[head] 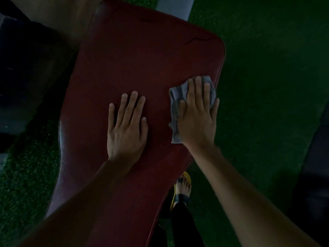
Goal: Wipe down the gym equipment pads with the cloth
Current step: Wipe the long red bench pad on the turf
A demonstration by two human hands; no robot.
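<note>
Right grip (197, 118) flat, fingers straight, pressing cloth (178, 94) onto pad (133, 59) near its 3 o'clock edge. Left grip (126, 129) open flat mid-pad.

The dark red pad (135, 65) was long and slightly glossy, with a thin crack near its 1 o'clock corner. The grey cloth (175, 104) lay crumpled on it at 3 o'clock, near the edge.

gym | red padded bench (142, 68) | green turf floor (267, 68)
</note>
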